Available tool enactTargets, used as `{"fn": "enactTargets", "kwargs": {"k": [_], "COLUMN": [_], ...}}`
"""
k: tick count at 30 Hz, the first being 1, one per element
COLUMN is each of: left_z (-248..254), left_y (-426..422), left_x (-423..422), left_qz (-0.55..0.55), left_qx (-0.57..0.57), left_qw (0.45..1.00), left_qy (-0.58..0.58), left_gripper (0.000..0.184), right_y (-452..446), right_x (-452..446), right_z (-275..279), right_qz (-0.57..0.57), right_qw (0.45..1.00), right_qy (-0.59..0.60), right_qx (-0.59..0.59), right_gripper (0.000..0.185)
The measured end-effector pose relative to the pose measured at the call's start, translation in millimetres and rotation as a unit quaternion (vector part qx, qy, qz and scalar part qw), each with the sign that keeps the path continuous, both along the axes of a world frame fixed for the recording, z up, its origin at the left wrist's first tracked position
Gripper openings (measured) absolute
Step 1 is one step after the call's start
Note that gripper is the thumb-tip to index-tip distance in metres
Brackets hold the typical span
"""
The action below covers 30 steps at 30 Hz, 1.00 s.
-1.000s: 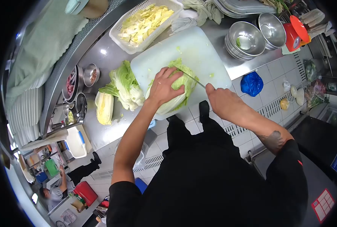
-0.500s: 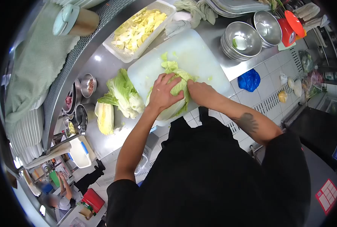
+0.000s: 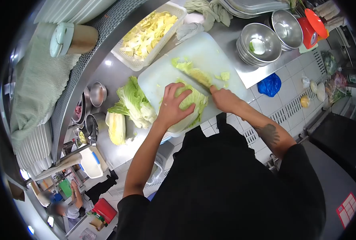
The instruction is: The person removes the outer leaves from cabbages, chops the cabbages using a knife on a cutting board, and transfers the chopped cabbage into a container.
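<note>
On the pale cutting board [image 3: 208, 50] lies a napa cabbage [image 3: 194, 105], its leafy cut end facing right. My left hand [image 3: 172, 107] grips it from above, fingers spread over the leaves. A knife [image 3: 206, 85] is in my right hand [image 3: 225, 100], fingers wrapped round the handle. Its blade points up and left across the board, apart from the cabbage, with cut leaf pieces [image 3: 194, 73] lying along it. Part of the blade is hidden by these pieces. Left of the board rest a loose leafy cabbage [image 3: 136, 102] and a pale cabbage piece [image 3: 117, 129].
A white basket [image 3: 136, 67] of chopped cabbage stands behind the board. Stacked steel bowls [image 3: 262, 42] and a red scale [image 3: 307, 34] are at the right. A metal shelf [image 3: 88, 66] runs along the left. A co-worker [image 3: 72, 208] stands at the lower left.
My right hand has moved slightly right with the knife, drawing the blade away from the cabbage. Freshly cut leaves now lie apart from it. The left hand still holds the cabbage.
</note>
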<state>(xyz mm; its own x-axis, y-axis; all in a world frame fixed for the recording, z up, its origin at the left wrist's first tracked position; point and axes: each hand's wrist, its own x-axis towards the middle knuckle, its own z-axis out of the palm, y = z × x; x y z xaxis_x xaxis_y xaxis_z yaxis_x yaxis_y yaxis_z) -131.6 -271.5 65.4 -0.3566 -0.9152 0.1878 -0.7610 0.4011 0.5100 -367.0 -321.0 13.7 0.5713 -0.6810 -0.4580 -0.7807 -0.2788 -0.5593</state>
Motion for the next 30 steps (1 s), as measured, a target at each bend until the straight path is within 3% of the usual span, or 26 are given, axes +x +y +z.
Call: {"fn": "enactTargets", "kwargs": {"k": [4,9,16,19,23,27,30], "left_z": [14.0,-4.1,-15.0,-18.9,-19.9,-19.1,-21.4], "left_y": [16.2,17.9,16.5,17.2,15.6,19.0,20.1], "left_x": [7.7,10.0,14.0,14.4,14.2,15.4,16.9], "left_qz": [0.089,0.075,0.066,0.058,0.058,0.059,0.063], "left_qx": [-0.014,0.038,0.027,0.009,0.006,0.019,0.012], "left_qw": [0.996,0.996,0.997,0.998,0.998,0.998,0.998], "left_qy": [-0.029,-0.013,-0.023,-0.022,-0.021,-0.014,-0.02], "left_gripper": [0.054,0.058,0.059,0.059,0.059,0.059,0.059], "right_y": [2.6,29.9,47.5,42.2,18.5,28.3,28.3], "right_x": [-10.6,2.5,11.9,20.0,58.3,39.6,43.2], "right_z": [61.6,142.5,156.0,128.2,92.9,117.0,100.8], "right_qz": [-0.028,0.045,0.072,0.066,0.043,0.052,0.042], "right_qw": [0.999,0.998,0.993,0.997,0.997,0.993,0.995], "right_qy": [0.002,0.044,0.091,0.019,0.062,0.103,0.085], "right_qx": [0.025,0.011,-0.022,-0.035,0.004,0.009,0.021], "right_gripper": [0.024,0.02,0.02,0.02,0.015,0.015,0.017]}}
